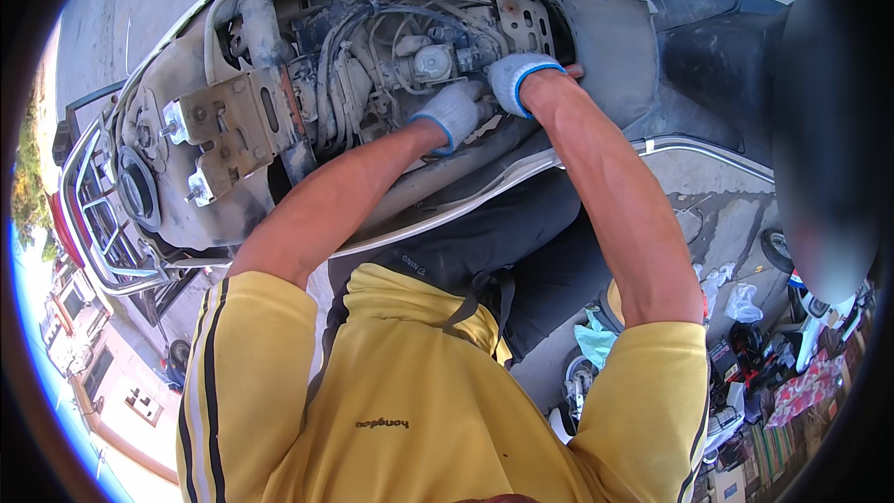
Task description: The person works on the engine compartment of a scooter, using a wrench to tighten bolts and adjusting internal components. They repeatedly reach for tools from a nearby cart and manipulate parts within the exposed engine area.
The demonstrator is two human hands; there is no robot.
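Observation:
Both of my hands, in white knit gloves with blue cuffs, reach into the open body of a scooter (615, 37). My left hand (456, 112) is low beside the dusty engine, fingers curled toward a small dark part; what it grips is hidden. My right hand (521, 77) is just right of it, bent over with its fingers closed and pointing down; what they hold is hidden too. A reddish rod-like end (575, 71) shows past the right wrist. Left of my hands is a round metal carburetor-like part (433, 63) among bundled hoses (349, 37).
A perforated metal bracket (526, 23) rises behind my right hand. Bolted rusty plates (223, 126) sit at the left, near a chrome rear rack (93, 214). A pale trim rail (419, 225) runs along the near side. Plastic bags (743, 303) and parts lie at lower right.

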